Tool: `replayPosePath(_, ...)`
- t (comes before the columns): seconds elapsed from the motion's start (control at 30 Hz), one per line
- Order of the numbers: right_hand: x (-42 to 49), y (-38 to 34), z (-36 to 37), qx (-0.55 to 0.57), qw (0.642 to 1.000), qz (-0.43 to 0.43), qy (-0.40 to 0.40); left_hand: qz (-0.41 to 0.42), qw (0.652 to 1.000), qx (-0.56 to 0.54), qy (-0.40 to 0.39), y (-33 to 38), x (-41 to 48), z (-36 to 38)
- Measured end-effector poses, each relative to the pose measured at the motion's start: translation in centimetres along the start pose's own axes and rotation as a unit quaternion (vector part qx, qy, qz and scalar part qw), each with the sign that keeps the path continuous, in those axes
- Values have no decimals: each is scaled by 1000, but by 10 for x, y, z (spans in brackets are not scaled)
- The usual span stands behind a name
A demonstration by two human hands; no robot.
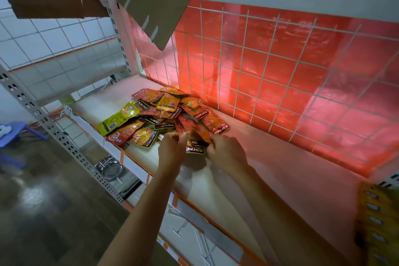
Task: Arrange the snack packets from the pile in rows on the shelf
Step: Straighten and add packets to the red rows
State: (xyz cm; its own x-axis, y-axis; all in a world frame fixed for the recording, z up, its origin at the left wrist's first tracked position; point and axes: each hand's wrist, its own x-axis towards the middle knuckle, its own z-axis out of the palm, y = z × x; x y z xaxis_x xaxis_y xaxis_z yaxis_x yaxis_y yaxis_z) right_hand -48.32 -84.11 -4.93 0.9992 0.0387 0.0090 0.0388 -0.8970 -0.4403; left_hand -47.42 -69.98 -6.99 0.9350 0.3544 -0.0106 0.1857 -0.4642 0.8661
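Digging into the near edge of the pile [164,112] of packets, heaped toward the left end of the shelf [280,168] and close against the wire grid [259,60] at the back. Gripping with both hands: pinching some packets between thumb and fingers of the left hand [172,149], curling the fingers of the right hand [226,153] round others just beside it, with a dark-ended packet [194,150] caught between the two. Probably gathering a small bunch so as to carry it over in one go rather than piece by piece. Keeping to the pile's right flank, next to the long bare stretch of shelf, with no row laid out there yet. Taking from the front edge, likely to avoid toppling the heap or nudging packets over the lip, with a yellow-green packet [116,119] lying close to it.
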Motion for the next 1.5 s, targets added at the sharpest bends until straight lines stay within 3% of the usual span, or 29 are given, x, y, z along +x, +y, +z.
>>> replayPosePath(0.13, -27, 10, -12, 102, 994, 35, 5, -26, 999, -24, 10, -2, -26, 3)
replayPosePath(0.3, -61, 26, -21, 265, 960, 76, 41, -46, 989, -142, 7, 7, -58, 9)
replayPosePath(0.43, -86, 40, -33, 309, 945, 70, 86, -26, 975, -220, -26, 28, -90, 15)
replayPosePath(0.63, -128, 78, -60, 285, 951, 58, 109, -13, 940, -322, -113, 66, -142, 47)
replayPosePath(0.83, -178, 128, -83, 257, 946, 92, 173, -30, 899, -350, -262, 99, -203, 92)
replayPosePath(1.07, -246, 192, -128, 169, 953, 101, 230, -11, 842, -384, -378, 128, -271, 138)
replayPosePath(1.2, -282, 223, -157, 177, 919, 200, 290, -42, 804, -444, -392, 145, -311, 159)
replayPosePath(1.3, -308, 241, -174, 258, 887, 247, 294, -41, 784, -463, -412, 161, -343, 174)
replayPosePath(1.4, -328, 265, -183, 316, 860, 240, 320, -52, 779, -469, -414, 172, -372, 190)
replayPosePath(1.5, -347, 294, -193, 413, 809, 229, 350, -54, 793, -443, -416, 182, -395, 207)
